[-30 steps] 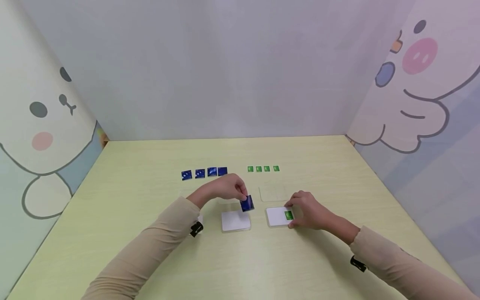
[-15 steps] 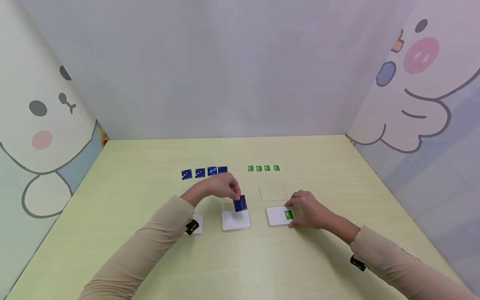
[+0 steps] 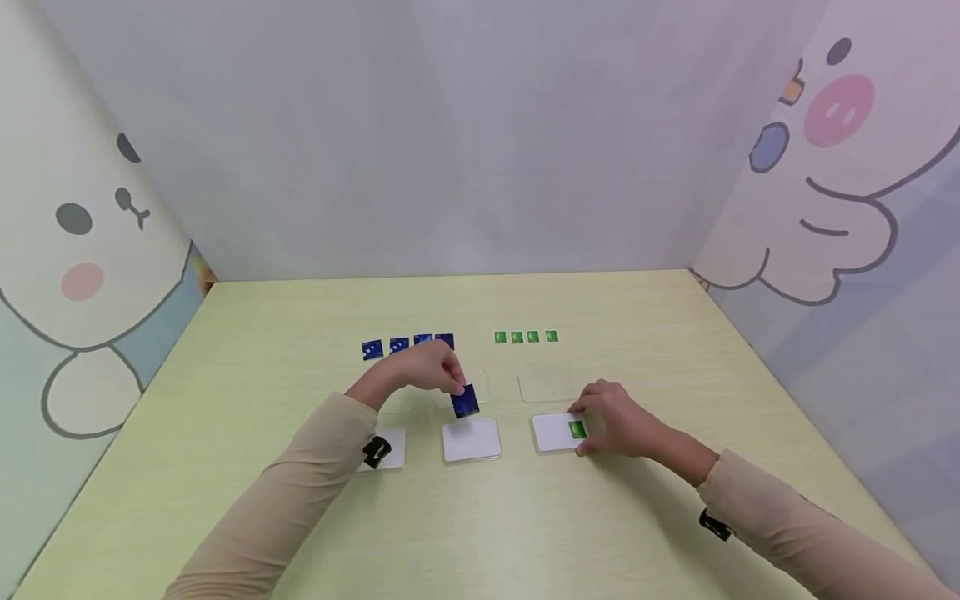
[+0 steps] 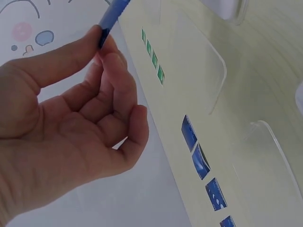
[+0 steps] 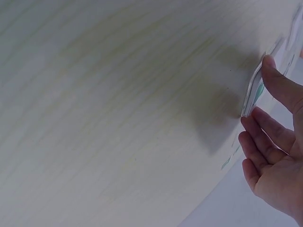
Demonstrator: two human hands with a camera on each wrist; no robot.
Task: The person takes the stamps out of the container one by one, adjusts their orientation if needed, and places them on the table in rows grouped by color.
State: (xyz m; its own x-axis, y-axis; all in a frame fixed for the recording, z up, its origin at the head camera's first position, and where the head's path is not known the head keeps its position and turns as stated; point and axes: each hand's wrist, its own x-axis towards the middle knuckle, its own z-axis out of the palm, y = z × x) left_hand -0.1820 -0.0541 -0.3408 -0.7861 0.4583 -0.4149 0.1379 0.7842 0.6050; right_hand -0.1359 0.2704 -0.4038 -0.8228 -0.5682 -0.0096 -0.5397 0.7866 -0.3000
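Observation:
My left hand pinches a small dark blue square card between thumb and fingertips. It hangs tilted in the air, just behind the middle white flat box. In the left wrist view the same blue card shows nearly edge-on above the thumb. My right hand grips the right white flat box at its right end, thumb on the near edge and fingers on the far edge. A green square lies on that box's right part. The right wrist view shows the box's clear edge between thumb and fingers.
Behind the boxes lie clear sheets or lids. Farther back are a row of blue squares, partly behind my left hand, and a row of green squares. A third white box sits partly under my left sleeve. Printed walls surround the table.
My left hand has moved left with the blue card, from near the gap between the middle and right boxes to behind the middle box. My right hand keeps its grip in place.

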